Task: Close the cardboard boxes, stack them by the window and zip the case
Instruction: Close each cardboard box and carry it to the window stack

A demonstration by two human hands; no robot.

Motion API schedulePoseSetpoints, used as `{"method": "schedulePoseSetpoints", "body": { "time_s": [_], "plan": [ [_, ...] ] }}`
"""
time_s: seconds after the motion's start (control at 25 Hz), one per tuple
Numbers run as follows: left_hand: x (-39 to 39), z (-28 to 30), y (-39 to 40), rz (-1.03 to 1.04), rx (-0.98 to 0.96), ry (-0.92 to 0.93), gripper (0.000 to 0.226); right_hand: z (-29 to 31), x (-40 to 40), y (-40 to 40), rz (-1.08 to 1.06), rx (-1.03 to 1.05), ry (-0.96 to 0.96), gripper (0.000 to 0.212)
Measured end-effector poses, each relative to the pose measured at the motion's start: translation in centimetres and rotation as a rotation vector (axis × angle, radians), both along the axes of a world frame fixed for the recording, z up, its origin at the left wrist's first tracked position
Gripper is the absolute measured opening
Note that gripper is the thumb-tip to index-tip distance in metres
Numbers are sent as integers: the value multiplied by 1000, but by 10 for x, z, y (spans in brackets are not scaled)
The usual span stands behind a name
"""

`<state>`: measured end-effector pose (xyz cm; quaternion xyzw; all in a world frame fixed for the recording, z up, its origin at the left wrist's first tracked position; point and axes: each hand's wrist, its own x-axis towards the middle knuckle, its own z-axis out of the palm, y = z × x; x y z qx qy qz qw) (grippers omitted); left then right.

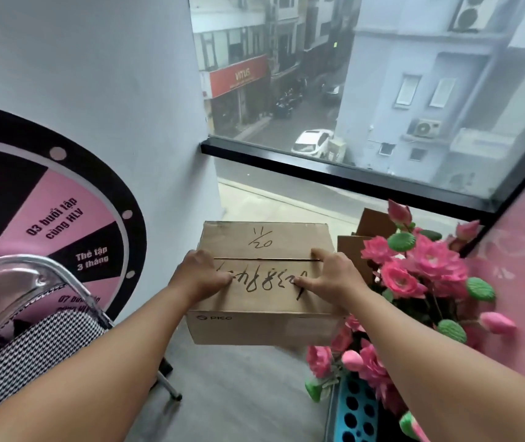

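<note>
Your two hands press flat on a closed cardboard box point(264, 282) by the window point(366, 90).

Your left hand point(202, 275) and right hand point(331, 277) lie spread on its top flaps, fingers extended, thumbs toward the centre seam; what the box rests on is hidden beneath it. The scrawled black marker is partly covered by your fingers and unreadable. A second brown box point(355, 250) hides mostly behind glossy pink artificial flowers point(414, 269). A clear-backed chair point(25, 320) with houndstooth cushion and a pink-black prize wheel point(63, 218) are cut off at left.
</note>
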<state>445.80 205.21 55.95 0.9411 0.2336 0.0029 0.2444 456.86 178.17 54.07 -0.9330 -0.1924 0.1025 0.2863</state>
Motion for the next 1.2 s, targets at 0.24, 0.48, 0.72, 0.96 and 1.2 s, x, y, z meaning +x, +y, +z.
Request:
{"method": "schedulePoseSetpoints", "body": {
  "time_s": [0.24, 0.48, 0.72, 0.96, 1.2],
  "plan": [
    [110, -32, 77, 23, -24, 22, 30, -28, 104, 79, -15, -36, 51, 83],
    [219, -63, 153, -19, -57, 68, 34, -57, 192, 149, -81, -98, 83, 72],
    [320, -111, 208, -4, -74, 151, 39, -115, 277, 203, -100, -120, 156, 70],
    [402, -181, 260, 49, -111, 171, 60, -191, 351, 252, -140, -83, 204, 72],
    [469, -270, 320, -5, -102, 210, 73, -285, 395, 303, -201, -72, 251, 61]
  ]
}}
